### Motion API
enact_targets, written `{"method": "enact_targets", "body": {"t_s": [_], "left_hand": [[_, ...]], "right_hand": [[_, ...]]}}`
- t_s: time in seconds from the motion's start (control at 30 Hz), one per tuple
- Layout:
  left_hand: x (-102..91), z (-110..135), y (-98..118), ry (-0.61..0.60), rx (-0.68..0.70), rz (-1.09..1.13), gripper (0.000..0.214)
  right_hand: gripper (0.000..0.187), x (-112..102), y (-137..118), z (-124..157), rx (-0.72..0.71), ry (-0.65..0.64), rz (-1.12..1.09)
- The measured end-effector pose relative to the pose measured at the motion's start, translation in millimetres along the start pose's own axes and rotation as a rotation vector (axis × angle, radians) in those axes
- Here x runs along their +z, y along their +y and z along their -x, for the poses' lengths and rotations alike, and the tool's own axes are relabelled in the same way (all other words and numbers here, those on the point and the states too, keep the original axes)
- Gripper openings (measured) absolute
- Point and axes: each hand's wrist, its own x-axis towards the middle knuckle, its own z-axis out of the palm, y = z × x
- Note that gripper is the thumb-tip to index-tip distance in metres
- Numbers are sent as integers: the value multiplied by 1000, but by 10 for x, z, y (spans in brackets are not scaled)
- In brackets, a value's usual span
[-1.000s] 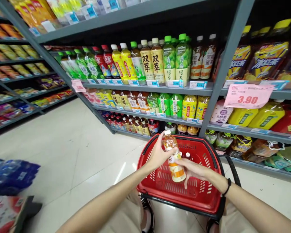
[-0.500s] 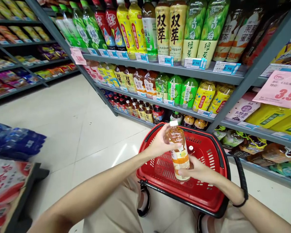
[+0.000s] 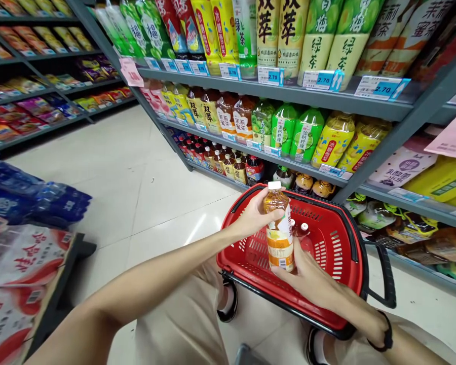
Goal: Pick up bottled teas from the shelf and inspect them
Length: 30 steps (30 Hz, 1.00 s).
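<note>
A bottle of amber tea (image 3: pixel 279 238) with a white cap and a white-and-orange label stands nearly upright in front of me, above the red shopping basket (image 3: pixel 247 253). Around its upper part, below the cap, my left hand (image 3: pixel 255 215) is closed, thumb across the front. Low on the bottle's right side is my right hand (image 3: pixel 306 271), its fingers partly hidden behind the bottle and its thumb by the base. Inside the basket, behind the held bottle, white caps of other bottles (image 3: pixel 304 228) show.
Shelves of drinks (image 3: pixel 281 86) rise just beyond the basket. The basket's black handle (image 3: pixel 387 284) sticks out on the right. At the left, red-and-white packs (image 3: pixel 34 253) lie on a low pallet beside blue-wrapped bottles (image 3: pixel 61 200). A snack shelf (image 3: pixel 41 91) stands across the tiled aisle.
The bottle has been turned, so its label and barcode face differently, and it is more upright. My right hand has shifted around its base. The view has tilted down slightly.
</note>
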Motion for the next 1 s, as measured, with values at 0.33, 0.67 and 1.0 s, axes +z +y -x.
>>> {"method": "enact_targets", "body": {"t_s": [0.33,0.67,1.0], "left_hand": [[-45,32,-74,15,-18,-96,72],[-53,65,-73,73,-48,-131,73],[2,38,-92,61,-52,-142,74]], "right_hand": [[57,21,19,-16,-3,-22,84],[54,-8,33,-49,-9,-52,93],[53,-44,19,-24,28,-55,132]]}}
